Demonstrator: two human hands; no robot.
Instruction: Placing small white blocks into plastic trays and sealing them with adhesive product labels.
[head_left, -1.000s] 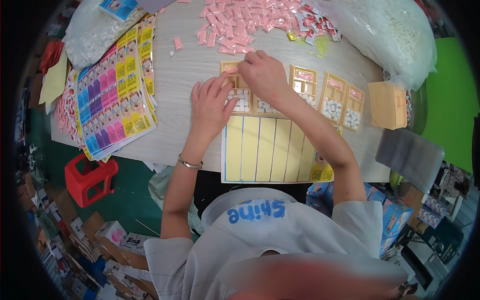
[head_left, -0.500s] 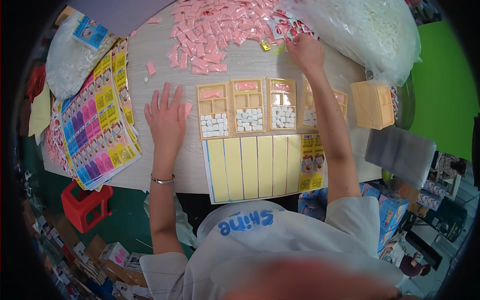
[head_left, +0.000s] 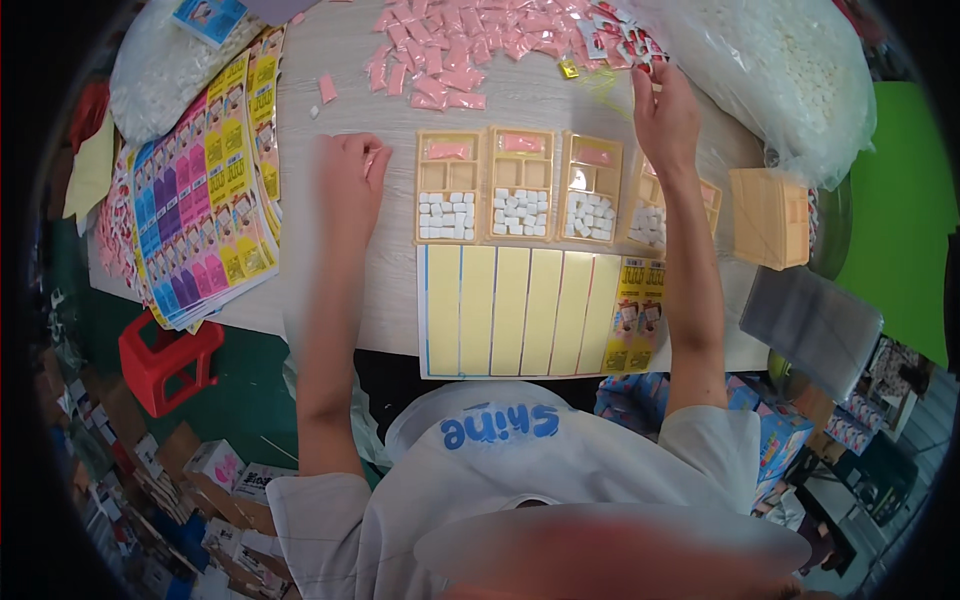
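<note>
My left hand is curled shut left of the trays, with a pink packet partly showing at its fingers. At the far right, my right hand closes its fingertips on a red-and-white packet at the edge of a small pile of such packets. Between my arms, beige trays stand in a row: the left tray, a second, a third and one partly behind my right forearm. White pieces fill their near compartments; pink packets lie in the far compartments I can see.
Pink packets are heaped at the back. A bag of white pieces bulges at the far right, beside stacked beige trays. A yellow striped sheet lies in front; printed sheets are stacked left. A red stool stands below.
My left hand has gone from spread flat to curled around the pink packet. My right hand remains at the red-and-white packets, its fingers now pinched. The whole view has shifted slightly.
</note>
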